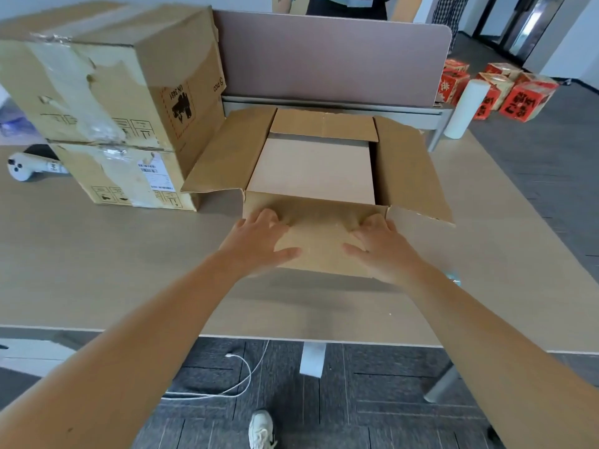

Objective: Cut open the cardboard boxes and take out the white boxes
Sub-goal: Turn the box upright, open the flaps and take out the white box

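An open cardboard box (405,170) sits mid-table with all its flaps folded outward. Inside it a pale, flat white box (312,170) fills most of the opening. My left hand (259,241) lies flat on the left part of the near flap (319,244), fingers spread, thumb pointing inward. My right hand (382,246) presses the right part of the same flap in the same way. Two taped, closed cardboard boxes (97,92) are stacked at the left of the table, touching the open box's left flap.
A white handheld controller (22,168) lies at the table's far left. A mauve desk divider (324,56) stands behind the box, with a person behind it. A white roll (466,108) and red boxes (518,98) are at the right. A white cable (240,380) lies on the floor.
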{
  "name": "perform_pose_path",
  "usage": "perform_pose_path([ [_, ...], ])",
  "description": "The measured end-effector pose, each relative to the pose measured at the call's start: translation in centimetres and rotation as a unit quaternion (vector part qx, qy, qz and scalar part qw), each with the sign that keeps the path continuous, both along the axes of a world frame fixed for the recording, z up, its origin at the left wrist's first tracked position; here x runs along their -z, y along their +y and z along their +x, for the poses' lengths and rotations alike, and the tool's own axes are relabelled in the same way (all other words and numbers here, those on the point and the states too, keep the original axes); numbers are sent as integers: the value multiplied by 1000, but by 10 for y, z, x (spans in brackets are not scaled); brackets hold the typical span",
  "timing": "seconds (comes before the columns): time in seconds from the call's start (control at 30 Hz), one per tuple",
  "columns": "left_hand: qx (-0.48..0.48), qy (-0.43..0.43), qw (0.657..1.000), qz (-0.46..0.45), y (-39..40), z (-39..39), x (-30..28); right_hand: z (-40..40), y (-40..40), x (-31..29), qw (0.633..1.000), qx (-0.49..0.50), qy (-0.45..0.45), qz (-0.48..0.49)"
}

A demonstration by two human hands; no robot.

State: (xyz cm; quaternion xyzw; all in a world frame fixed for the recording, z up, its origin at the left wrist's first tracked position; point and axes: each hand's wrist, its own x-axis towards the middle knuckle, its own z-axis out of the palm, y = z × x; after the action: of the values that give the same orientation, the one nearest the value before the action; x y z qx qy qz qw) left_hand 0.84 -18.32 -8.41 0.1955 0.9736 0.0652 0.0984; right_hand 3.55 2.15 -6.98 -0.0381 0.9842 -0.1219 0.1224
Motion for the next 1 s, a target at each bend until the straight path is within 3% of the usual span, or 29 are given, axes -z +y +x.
perform_pose_path([
  [0.23, -10, 47, 996, 76, 1, -64, -32, -61, -4, -25, 994, 23, 103, -38],
  [0.6, -12, -24, 999, 28, 8, -175, -31, -163, -2, -21, 987, 112, 69, -92],
  [0.73, -2, -3, 998, 56, 11, -193, -21, -183, 0, -7, 983, 138, 59, -110],
  [1.0, 8, 49, 993, 103, 11, -212, -19, -210, 8, -11, 969, 125, 175, -118],
])
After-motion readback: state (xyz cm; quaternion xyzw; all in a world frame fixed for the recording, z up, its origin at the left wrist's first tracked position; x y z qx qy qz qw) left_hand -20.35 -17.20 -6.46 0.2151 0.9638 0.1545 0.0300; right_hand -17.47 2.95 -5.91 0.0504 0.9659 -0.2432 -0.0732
